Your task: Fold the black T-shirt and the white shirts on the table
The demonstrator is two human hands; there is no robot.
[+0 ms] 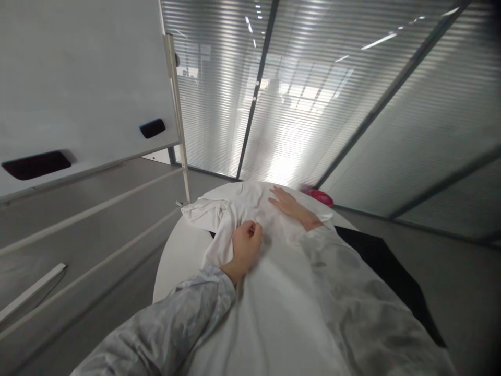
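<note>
A white T-shirt (285, 292) lies spread over a round white table (176, 261), and a sleeve-like part is bunched at its far left. My left hand (246, 245) is closed on the left-middle of the shirt, its fingers curled together at the cloth; the fingertips are partly hidden. Farther off and to the right, my right hand (289, 204) rests flat on the fabric with its fingers stretched out. Both forearms wear grey patterned sleeves.
Under the shirt, a flat black piece (383, 271) sticks out past the table's right side. Behind the table sits a red object (321, 197). A whiteboard (86, 78) on a pale frame stands at left, with two dark erasers on it. Ribbed glass panels (297, 104) close off the back.
</note>
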